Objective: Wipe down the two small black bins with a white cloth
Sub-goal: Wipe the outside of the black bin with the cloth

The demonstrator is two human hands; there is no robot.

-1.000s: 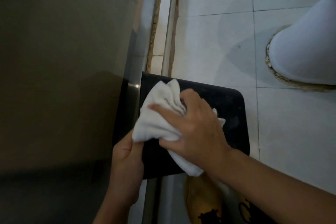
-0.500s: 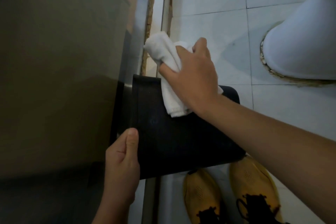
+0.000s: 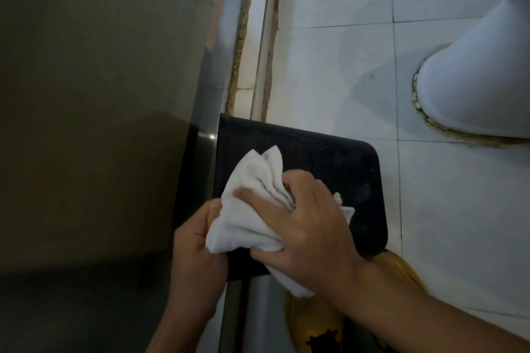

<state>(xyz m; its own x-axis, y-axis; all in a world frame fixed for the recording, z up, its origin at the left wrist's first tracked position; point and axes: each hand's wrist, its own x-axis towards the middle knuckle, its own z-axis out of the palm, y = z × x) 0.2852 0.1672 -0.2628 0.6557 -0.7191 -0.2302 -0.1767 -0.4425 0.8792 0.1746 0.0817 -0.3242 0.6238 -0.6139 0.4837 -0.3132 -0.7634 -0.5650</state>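
One black bin [image 3: 329,169] lay tipped beside the toilet base [image 3: 473,89]. The right hand [image 3: 309,226] pressed the white cloth [image 3: 246,221] onto it with loosely curled fingers; the left hand [image 3: 195,241] gripped its near edge. Hard wiping might have jerked the bin free.

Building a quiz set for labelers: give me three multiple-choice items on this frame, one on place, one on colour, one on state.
1. Where is the crumpled white cloth?
A. on the tiled floor
B. on the flat face of the small black plastic bin
C. on the white ceramic base

2. What colour is the shoe under the bin?
A. yellow
B. red
C. blue

3. What is the left hand doing?
A. hanging idle
B. pointing at the floor
C. gripping the bin's left edge

Answers: B, the right hand presses the cloth on the bin's face; A, yellow upper with black laces shows; C, its fingers wrap round the bin's edge.
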